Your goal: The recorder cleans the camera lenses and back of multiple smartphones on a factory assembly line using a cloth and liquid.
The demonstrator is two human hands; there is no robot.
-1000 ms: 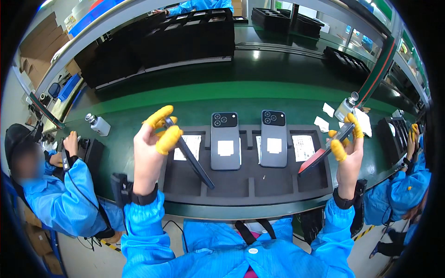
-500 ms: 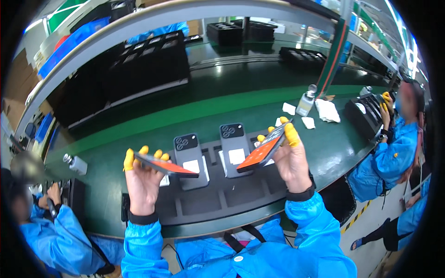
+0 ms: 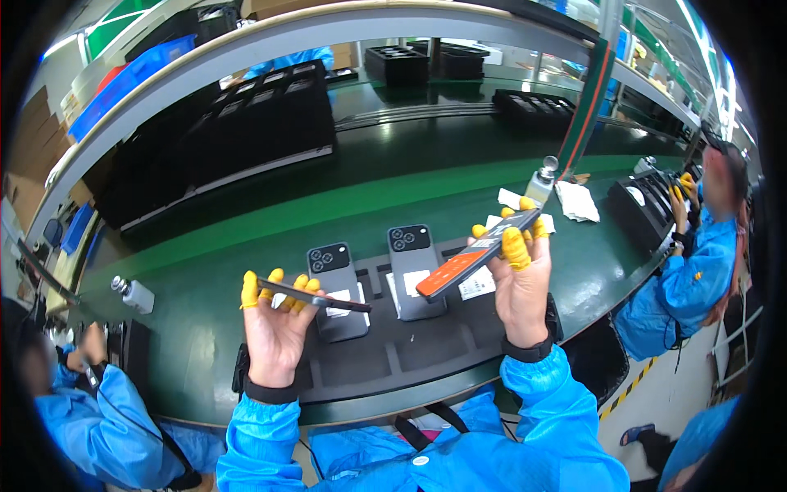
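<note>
Head view, looking down on a green workbench, and we start at the far left: a co-worker in a blue smock bends over the edge, with a small clear bottle standing on the bench just beyond. Moving in, the left hand is up, palm toward the camera, yellow finger cots on the fingertips, and it's pinching a dark phone by its edges, held nearly flat and seen edge-on, above the black foam tray. Right behind it, a grey phone lies face down in a tray slot, camera cluster up, white sticker on its back. Beside it a second grey phone lies the same way in the next slot. Now the right hand: firm grip, cotted fingers wrapped round the far end of another phone, tilted, its orange-red face angled toward the left and down, raised above the tray's right slots. Past that hand, a metal-capped bottle and white wipes sit on the bench. Far right, another worker in blue handles items at a black tray. Behind it all, black trays are stacked under the shelf.
</note>
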